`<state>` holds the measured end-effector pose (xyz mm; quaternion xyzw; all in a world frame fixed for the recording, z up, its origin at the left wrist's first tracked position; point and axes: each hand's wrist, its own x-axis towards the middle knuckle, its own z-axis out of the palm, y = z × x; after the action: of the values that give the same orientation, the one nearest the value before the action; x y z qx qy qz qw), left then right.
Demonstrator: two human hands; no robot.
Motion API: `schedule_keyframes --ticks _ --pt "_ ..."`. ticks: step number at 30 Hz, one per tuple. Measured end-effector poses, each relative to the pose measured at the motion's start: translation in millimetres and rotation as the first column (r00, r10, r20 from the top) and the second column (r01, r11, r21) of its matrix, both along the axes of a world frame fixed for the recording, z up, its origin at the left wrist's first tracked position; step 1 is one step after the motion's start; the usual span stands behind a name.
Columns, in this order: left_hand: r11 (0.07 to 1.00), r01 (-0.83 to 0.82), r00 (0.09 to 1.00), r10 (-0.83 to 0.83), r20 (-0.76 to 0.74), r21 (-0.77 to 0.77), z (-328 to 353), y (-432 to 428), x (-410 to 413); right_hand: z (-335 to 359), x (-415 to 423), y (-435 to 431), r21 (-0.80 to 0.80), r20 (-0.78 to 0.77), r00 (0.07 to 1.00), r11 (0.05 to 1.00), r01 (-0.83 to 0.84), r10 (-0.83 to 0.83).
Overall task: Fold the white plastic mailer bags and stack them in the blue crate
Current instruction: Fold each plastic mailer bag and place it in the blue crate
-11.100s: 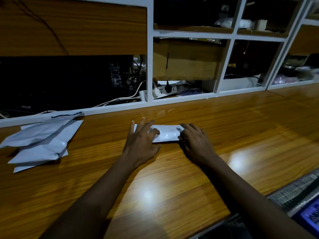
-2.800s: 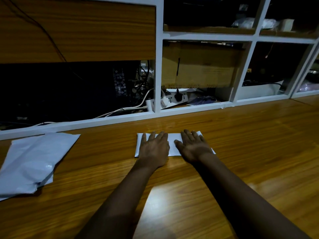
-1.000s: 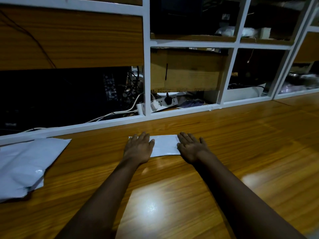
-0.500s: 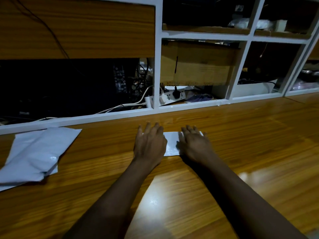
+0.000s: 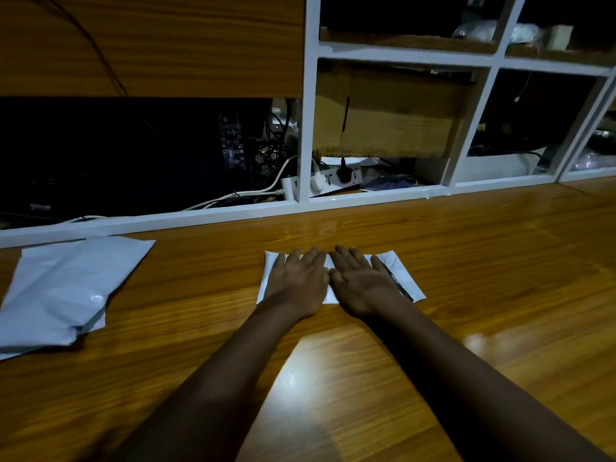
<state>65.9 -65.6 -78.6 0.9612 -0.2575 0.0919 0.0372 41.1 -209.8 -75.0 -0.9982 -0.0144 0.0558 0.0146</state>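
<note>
A folded white mailer bag (image 5: pixel 405 280) lies flat on the wooden table (image 5: pixel 500 261), a dark strip showing near its right end. My left hand (image 5: pixel 298 283) presses flat on its left half with straight fingers. My right hand (image 5: pixel 361 285) presses flat on the middle, thumb side touching the left hand. A loose pile of unfolded white mailer bags (image 5: pixel 63 288) lies at the table's left. The blue crate is out of view.
A white-framed shelf unit (image 5: pixel 305 135) runs along the table's far edge, holding a cardboard box (image 5: pixel 393 111), a power strip (image 5: pixel 320 181) with cables, and dark clutter.
My hands have slid together over the mailer bag, and more of its right end with the dark strip now shows. The pile on the left has not moved.
</note>
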Motion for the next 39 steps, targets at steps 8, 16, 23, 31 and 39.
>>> schedule_keyframes --ticks 8,16,23,31,39 --pt "0.999 -0.020 0.997 0.023 -0.074 0.039 0.1 6.1 10.0 -5.8 4.8 -11.3 -0.030 0.004 0.999 0.999 0.036 -0.036" --pt "0.999 -0.028 0.986 0.022 -0.164 -0.037 3.3 21.0 7.0 -2.1 -3.7 -20.8 0.009 -0.002 0.996 0.996 0.091 -0.091" --pt "0.997 -0.064 0.967 0.049 -0.248 -0.053 6.7 24.2 17.1 -1.5 1.6 -33.8 -0.009 0.014 0.992 0.993 0.122 -0.122" --pt "0.997 -0.044 0.956 0.024 -0.294 -0.059 8.5 45.5 15.0 0.1 -12.5 -59.7 0.064 0.022 0.975 0.973 0.221 -0.223" --pt "0.936 0.303 0.936 -0.256 0.242 -0.181 16.4 32.7 11.0 24.1 -22.7 -50.9 0.402 0.311 0.950 0.908 -0.120 -0.012"
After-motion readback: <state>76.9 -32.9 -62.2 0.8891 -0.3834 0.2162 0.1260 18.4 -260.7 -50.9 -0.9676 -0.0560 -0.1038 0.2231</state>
